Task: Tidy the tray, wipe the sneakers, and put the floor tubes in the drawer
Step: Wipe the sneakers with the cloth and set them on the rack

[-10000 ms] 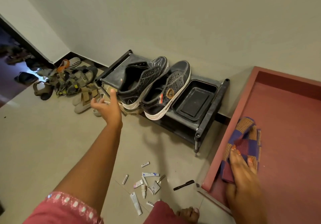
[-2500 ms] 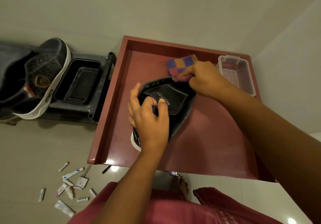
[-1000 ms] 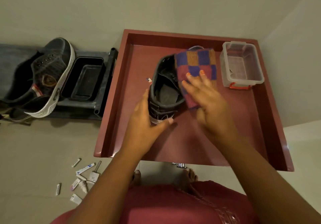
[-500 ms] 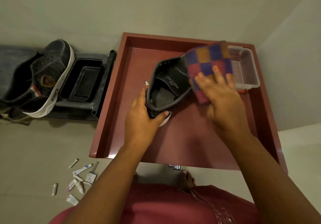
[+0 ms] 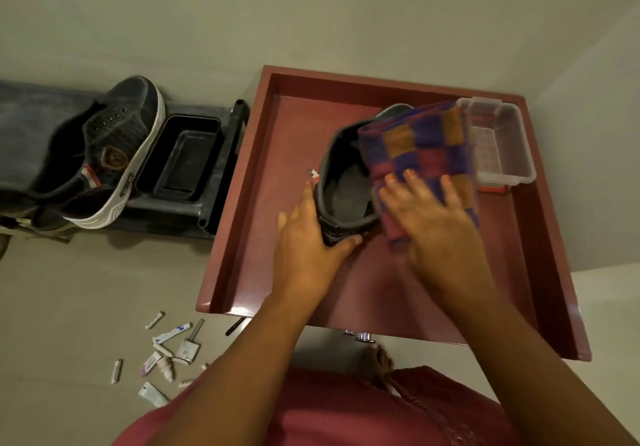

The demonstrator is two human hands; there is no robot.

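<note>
Head view: left hand [image 5: 308,238] cupped round the heel of a dark sneaker [image 5: 341,182], thumb and fingers holding it upright in the red drawer [image 5: 550,272]. Right hand [image 5: 433,217] spread flat, fingers straight, pressing a checked cloth [image 5: 422,148] against the shoe's side. Small tubes [image 5: 166,355] scattered on the floor, left of the drawer.

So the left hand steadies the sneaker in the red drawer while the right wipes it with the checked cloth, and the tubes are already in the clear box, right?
Not quite. The head view shows the tubes lying scattered on the floor, not in the clear box. The rest holds: the left hand steadies the sneaker in the red drawer while the right hand wipes with the checked cloth.
</note>
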